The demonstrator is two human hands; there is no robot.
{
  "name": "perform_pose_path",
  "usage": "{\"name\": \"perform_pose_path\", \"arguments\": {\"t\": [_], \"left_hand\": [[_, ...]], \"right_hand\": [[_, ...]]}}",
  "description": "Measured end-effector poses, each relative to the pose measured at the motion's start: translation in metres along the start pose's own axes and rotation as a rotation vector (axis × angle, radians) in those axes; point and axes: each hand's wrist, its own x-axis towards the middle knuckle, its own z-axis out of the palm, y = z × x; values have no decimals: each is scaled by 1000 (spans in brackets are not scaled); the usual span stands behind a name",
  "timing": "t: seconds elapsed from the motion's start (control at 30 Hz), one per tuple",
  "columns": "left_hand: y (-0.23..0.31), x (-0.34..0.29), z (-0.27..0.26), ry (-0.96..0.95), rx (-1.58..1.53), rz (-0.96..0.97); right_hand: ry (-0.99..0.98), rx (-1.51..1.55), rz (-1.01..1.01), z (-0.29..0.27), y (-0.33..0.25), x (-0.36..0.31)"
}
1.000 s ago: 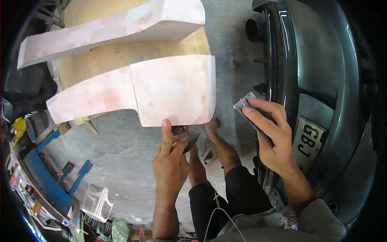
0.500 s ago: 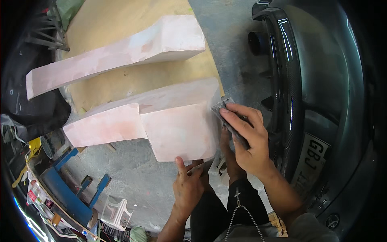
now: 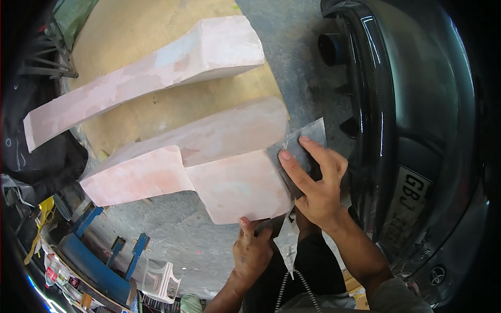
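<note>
A long stepped body part point(image 3: 235, 182), coated in pinkish-white filler, lies with its wide block end toward me. My left hand point(image 3: 252, 254) grips its near lower edge, thumb against the front face and the other fingers partly hidden beneath. At the right end face, my right hand point(image 3: 324, 185) presses a dark grey sheet of sandpaper point(image 3: 315, 130) with its fingers spread over it. The sheet lies flat along that end, one corner sticking out past the far edge. A second, similar part point(image 3: 229, 49) rests farther back, parallel to the first.
A wooden tabletop point(image 3: 146, 122) bears both parts. Close on the right stands a dark car point(image 3: 428, 94) with a glossy black bumper lip point(image 3: 378, 104) and exhaust pipe point(image 3: 330, 49). A white plastic stool point(image 3: 160, 281) and blue metal stand point(image 3: 94, 261) are at the lower left.
My right hand has turned the sandpaper from edge-on to flatter against the end face, moving slightly nearer me. The near part's block end and my left hand have shifted slightly right and down in view.
</note>
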Motion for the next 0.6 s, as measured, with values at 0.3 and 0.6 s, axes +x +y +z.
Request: {"name": "perform_pose_path", "arguments": {"t": [0.3, 0.6], "left_hand": [[-18, -4, 6, 37, 12, 117], [-15, -4, -8, -24, 4, 133]], "right_hand": [[-247, -54, -16, -42, -12, -30], [-195, 70, 29, -67, 4, -7]]}}
